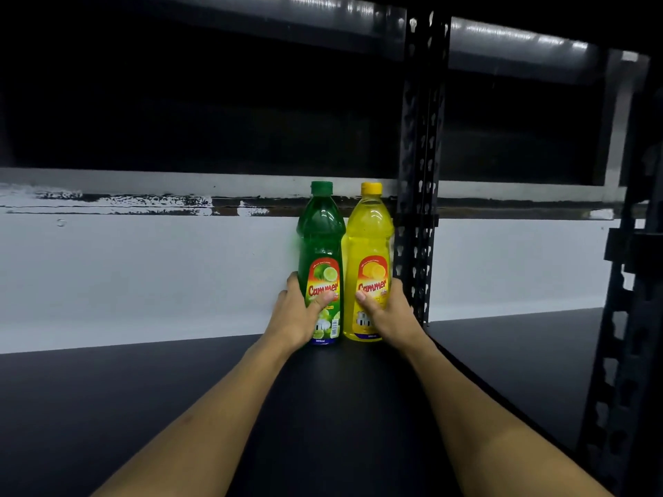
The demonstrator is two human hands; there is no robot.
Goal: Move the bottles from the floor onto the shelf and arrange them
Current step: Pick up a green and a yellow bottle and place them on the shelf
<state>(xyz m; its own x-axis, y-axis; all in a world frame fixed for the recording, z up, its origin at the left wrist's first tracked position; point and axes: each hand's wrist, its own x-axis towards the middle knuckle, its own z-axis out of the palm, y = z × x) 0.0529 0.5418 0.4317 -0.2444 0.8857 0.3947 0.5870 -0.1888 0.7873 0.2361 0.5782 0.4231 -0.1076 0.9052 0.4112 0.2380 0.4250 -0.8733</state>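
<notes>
Two bottles stand upright side by side at the back of the dark shelf board (179,407), close to the white wall. The green bottle (320,242) has a green cap and a lime label. The yellow bottle (369,238) has a yellow cap and a lemon label. My left hand (299,312) grips the lower part of the green bottle, thumb across its label. My right hand (385,310) grips the lower part of the yellow bottle in the same way. Both bottle bases touch the shelf.
A black perforated upright (418,174) rises just right of the yellow bottle. Another upright (624,335) stands at the far right. A second shelf board (520,338) continues to the right. An upper shelf (287,16) hangs overhead.
</notes>
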